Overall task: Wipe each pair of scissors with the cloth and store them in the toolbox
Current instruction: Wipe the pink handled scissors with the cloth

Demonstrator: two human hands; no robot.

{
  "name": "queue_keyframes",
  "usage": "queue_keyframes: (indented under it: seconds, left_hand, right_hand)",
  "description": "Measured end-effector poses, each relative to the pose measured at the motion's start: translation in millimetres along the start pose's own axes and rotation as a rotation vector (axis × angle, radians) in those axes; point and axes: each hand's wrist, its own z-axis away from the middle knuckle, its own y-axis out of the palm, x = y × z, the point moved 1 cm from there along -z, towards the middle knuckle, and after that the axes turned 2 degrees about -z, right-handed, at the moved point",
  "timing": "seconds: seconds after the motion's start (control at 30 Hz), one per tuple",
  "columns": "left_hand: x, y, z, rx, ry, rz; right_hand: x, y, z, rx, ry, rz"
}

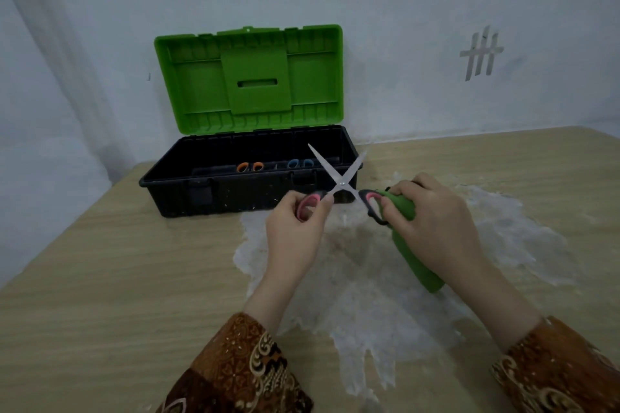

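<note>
Holding scissors [339, 183] spread open just above hands: left hand [297, 228] pinches pink loop, right hand [432, 228] grips other loop plus green cloth [416, 261]. Advice: wipe each blade away from edge. Toolbox [248, 178] open beyond hands, two pairs inside. Bench [117, 278] wood-grain, white patchy residue beneath hands. Pale wall behind.

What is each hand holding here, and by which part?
Both grip the open pink-handled scissors by its handle loops: left hand one, right hand the other, plus the green cloth.
</note>
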Motion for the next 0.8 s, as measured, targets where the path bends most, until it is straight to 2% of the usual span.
queue_keyframes:
  seconds: [0.07,0.23,0.37,0.47,0.67,0.8]
  left_hand:
    - [0,2,0,0.038,-0.169,0.232]
    - [-13,13,8,-0.093,-0.226,0.659]
    - [-16,18,16,-0.118,-0.100,0.593]
    - [-20,17,19,-0.120,0.029,0.542]
    - [-23,26,26,-0.137,-0.089,0.603]
    - [-20,24,24,-0.183,-0.284,0.703]
  right_hand:
    - [-1,0,1,-0.021,0.025,0.001]
    - [11,6,9,0.008,0.013,0.004]
    - [26,17,20,0.098,-0.003,-0.024]
    - [29,17,20,0.064,0.017,-0.050]
    - [26,13,16,0.013,0.051,-0.101]
    - [26,17,18,0.077,0.015,-0.106]
